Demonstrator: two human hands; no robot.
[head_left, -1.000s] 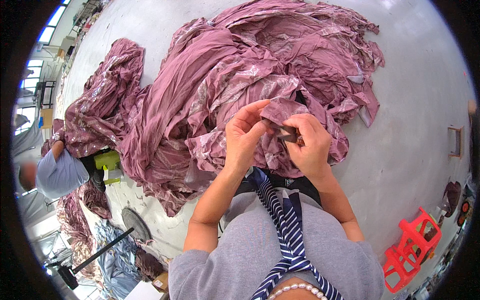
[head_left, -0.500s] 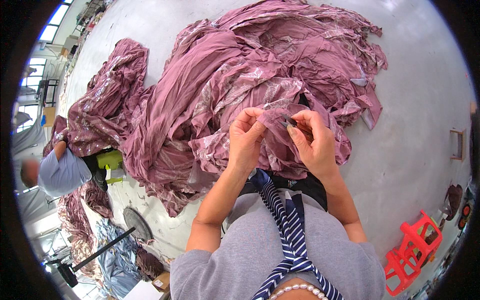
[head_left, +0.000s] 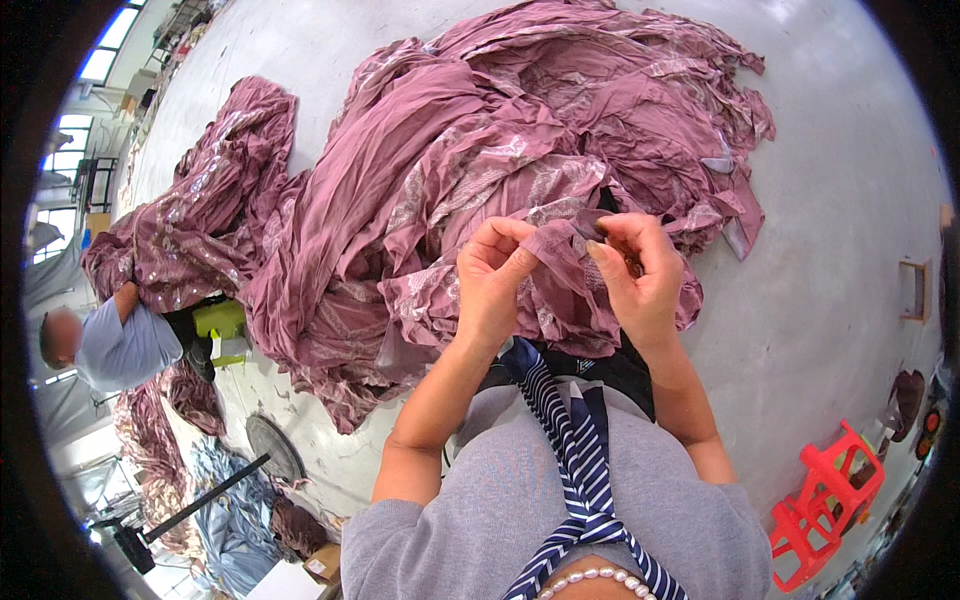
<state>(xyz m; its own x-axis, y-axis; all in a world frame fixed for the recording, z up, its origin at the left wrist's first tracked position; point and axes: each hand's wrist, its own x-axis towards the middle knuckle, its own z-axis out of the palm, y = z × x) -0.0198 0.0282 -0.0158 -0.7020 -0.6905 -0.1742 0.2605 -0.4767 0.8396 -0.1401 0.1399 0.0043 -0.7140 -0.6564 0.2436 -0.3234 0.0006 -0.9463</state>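
Note:
A big heap of mauve patterned fabric (head_left: 480, 150) lies spread over the grey floor in front of me. My left hand (head_left: 492, 280) pinches a fold of this fabric between thumb and fingers. My right hand (head_left: 640, 275) holds the same fold a little to the right, with a small dark tool half hidden in its fingers. The cloth is stretched in a short strip between both hands, held up close above my lap.
Another person in a light blue top (head_left: 115, 345) sits at the left by more mauve fabric (head_left: 190, 225) and a yellow-green stool (head_left: 222, 330). A red plastic stool (head_left: 830, 500) stands at the lower right. Blue cloth (head_left: 235, 510) and a black pole lie at the lower left.
Both hands have lifted the fold slightly and drawn a little apart, so the strip of fabric between them is stretched tighter. The other person has barely shifted.

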